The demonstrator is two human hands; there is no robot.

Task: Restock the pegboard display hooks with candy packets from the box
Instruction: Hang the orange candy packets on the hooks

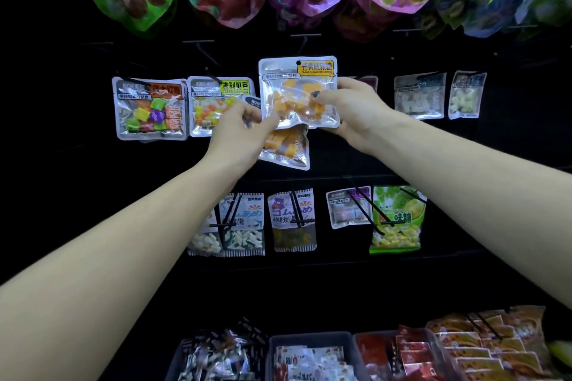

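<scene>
While the right hand (349, 114) pinches a shiny, square, see-through packet (298, 92) of orange candy cubes, the left hand (240, 126) grips a second crinkly packet (288, 148) below it.

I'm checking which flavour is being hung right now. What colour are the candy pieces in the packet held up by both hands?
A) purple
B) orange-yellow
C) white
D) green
B: the packet gripped by the left hand and right hand shows orange-yellow chunks through its clear window.
</scene>
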